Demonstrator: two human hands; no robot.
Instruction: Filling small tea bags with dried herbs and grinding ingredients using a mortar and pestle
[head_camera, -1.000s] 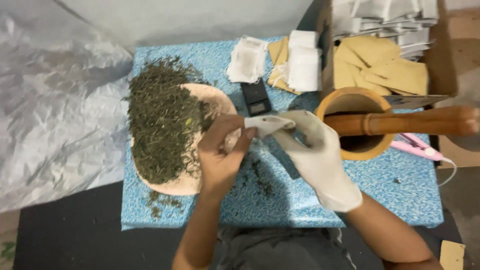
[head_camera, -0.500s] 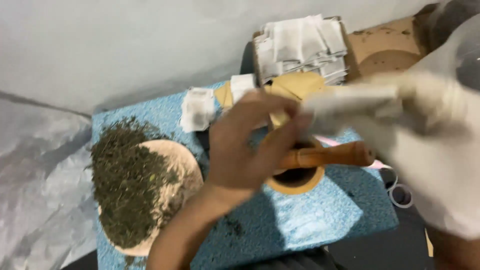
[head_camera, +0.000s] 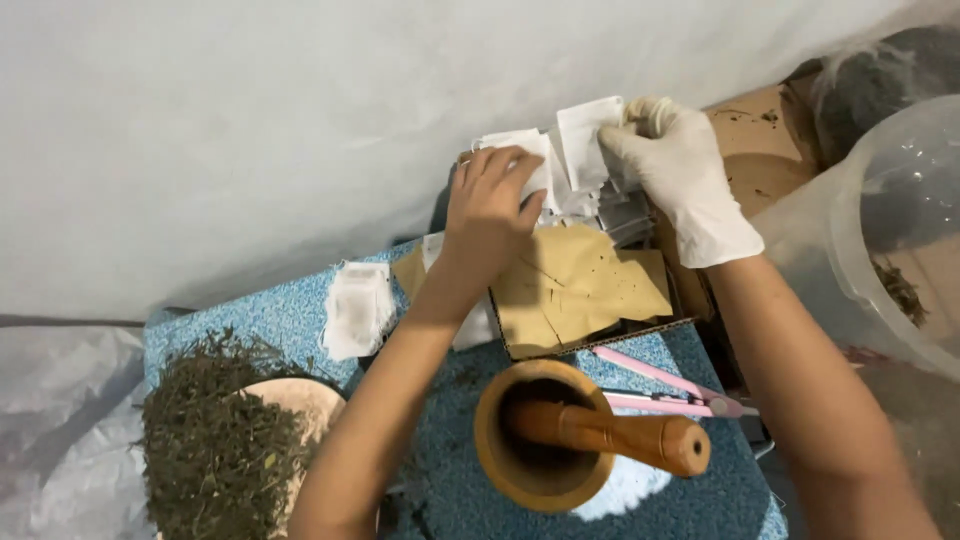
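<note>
I look down at a blue speckled table (head_camera: 290, 310) against a pale wall. A wooden mortar (head_camera: 530, 440) holds its pestle (head_camera: 610, 437). Over the cardboard box (head_camera: 590, 335), my bare left hand (head_camera: 490, 205) presses white sachets (head_camera: 525, 150); my gloved right hand (head_camera: 675, 170) pinches one sachet (head_camera: 585, 140).

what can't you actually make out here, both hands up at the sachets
Head view only:
- Left hand covers its white sachet, so the grip is unseen.
- Right hand: the glove hides the fingertips on the second sachet.
- Mortar: inside dark, pestle blocks it.
- Herb pile: cut by bottom edge.
</note>
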